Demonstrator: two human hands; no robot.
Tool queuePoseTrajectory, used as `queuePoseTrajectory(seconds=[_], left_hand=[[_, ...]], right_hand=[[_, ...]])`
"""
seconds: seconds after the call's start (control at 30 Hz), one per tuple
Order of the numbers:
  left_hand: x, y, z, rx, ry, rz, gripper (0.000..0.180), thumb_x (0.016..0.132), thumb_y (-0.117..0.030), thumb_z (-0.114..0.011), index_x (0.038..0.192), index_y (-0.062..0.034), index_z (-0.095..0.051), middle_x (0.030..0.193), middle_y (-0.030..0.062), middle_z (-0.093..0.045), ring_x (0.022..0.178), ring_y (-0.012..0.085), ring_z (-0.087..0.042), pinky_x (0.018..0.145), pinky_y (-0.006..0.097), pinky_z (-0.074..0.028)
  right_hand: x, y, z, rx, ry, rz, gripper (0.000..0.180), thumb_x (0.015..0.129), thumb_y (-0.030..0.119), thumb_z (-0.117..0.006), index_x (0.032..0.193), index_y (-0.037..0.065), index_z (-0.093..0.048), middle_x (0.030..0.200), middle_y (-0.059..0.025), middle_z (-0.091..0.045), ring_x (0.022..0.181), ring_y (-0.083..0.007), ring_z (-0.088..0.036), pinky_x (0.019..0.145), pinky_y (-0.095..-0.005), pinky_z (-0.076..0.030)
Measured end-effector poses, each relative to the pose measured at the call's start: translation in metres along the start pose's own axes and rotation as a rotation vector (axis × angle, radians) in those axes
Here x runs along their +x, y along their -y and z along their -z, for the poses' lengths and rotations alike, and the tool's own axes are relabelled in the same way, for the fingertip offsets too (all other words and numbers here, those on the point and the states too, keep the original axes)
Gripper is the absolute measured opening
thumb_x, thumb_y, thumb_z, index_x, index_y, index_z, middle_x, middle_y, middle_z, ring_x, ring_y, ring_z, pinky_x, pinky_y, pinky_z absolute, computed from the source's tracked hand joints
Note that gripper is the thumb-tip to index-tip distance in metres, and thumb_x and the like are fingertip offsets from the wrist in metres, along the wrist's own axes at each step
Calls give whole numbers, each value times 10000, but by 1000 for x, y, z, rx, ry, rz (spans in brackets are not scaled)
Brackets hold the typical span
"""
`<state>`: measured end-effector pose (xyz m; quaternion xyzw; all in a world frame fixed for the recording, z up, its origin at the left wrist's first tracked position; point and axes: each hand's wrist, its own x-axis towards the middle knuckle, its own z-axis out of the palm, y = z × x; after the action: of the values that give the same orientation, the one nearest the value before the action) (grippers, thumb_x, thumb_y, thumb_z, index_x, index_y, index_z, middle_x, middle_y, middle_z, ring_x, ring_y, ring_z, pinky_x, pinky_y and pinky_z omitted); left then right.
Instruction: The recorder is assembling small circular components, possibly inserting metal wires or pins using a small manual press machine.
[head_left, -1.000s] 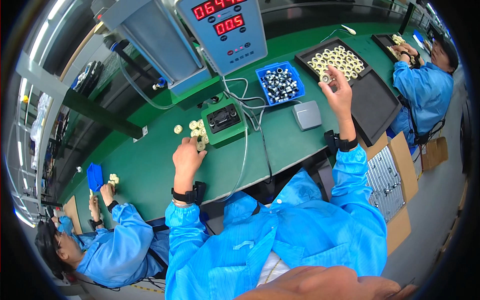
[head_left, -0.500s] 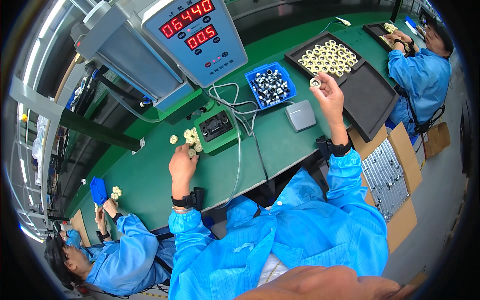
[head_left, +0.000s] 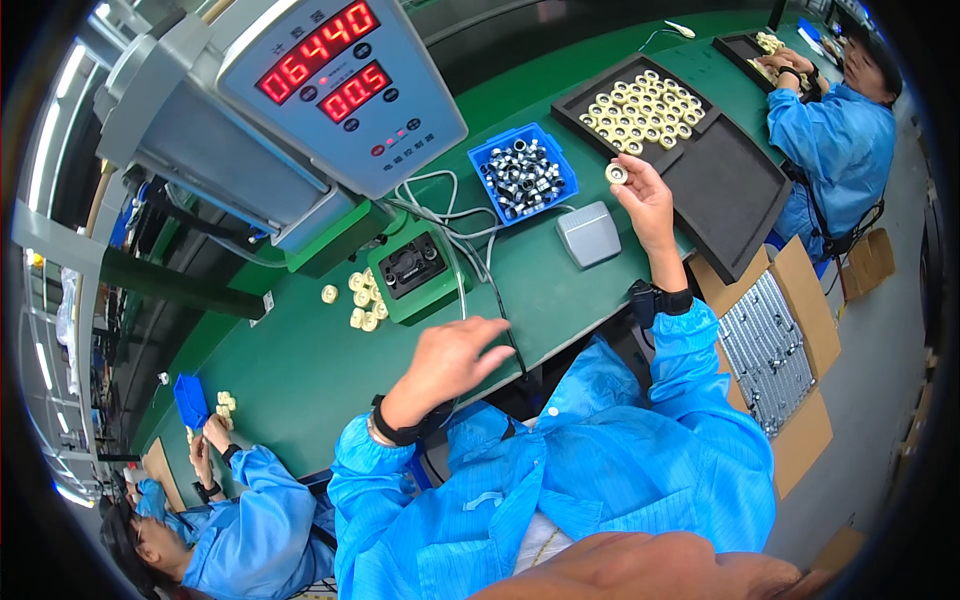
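My right hand [head_left: 650, 208] pinches a cream round part with a metal-lined hole [head_left: 616, 174] between thumb and fingertips, in front of a black tray [head_left: 735, 200]. More such cream parts [head_left: 640, 112] stand in rows in the tray's far section. My left hand [head_left: 452, 358] is over the front of the green table, fingers stretched and thumb apart, holding nothing. Beyond it is the press's green base with a black fixture [head_left: 414, 265], its top bare. Several loose cream parts [head_left: 362, 298] lie just left of that base.
A blue bin [head_left: 525, 175] holds short metal sleeves. A grey box [head_left: 588, 236] and cables sit near it. The press cylinder [head_left: 220, 120] and counter display [head_left: 345, 95] rise at left. A carton [head_left: 765, 340] stands right. Co-workers sit left [head_left: 250, 520] and right [head_left: 835, 150].
My left hand has left the loose cream parts, moving right and nearer me, and has opened. My right hand still holds its cream part, slightly shifted. The view has shifted a little.
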<state>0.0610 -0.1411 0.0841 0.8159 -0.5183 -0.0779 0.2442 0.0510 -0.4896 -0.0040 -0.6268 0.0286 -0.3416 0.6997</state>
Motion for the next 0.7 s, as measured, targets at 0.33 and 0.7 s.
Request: queuePoseTrajectory(seconds=[0.33, 0.7], left_hand=[[31, 22, -62, -464, 204, -72, 201, 835, -185, -628, 1004, -77, -649, 810, 99, -640, 702, 270, -620, 600, 352, -480], [29, 18, -55, -418, 182, -107, 176, 823, -142, -640, 977, -62, -667, 744, 77, -607, 600, 194, -573, 531, 304, -444]], right_hand=[[2, 3, 7, 124, -16, -88, 374, 797, -80, -615, 1149, -17, -507, 1120, -107, -594, 1038, -173, -592, 864, -299, -509], [5, 8, 5, 171, -23, -117, 445, 802, -52, -615, 1229, -13, -494, 1199, -138, -581, 970, -175, -614, 820, -297, -522]])
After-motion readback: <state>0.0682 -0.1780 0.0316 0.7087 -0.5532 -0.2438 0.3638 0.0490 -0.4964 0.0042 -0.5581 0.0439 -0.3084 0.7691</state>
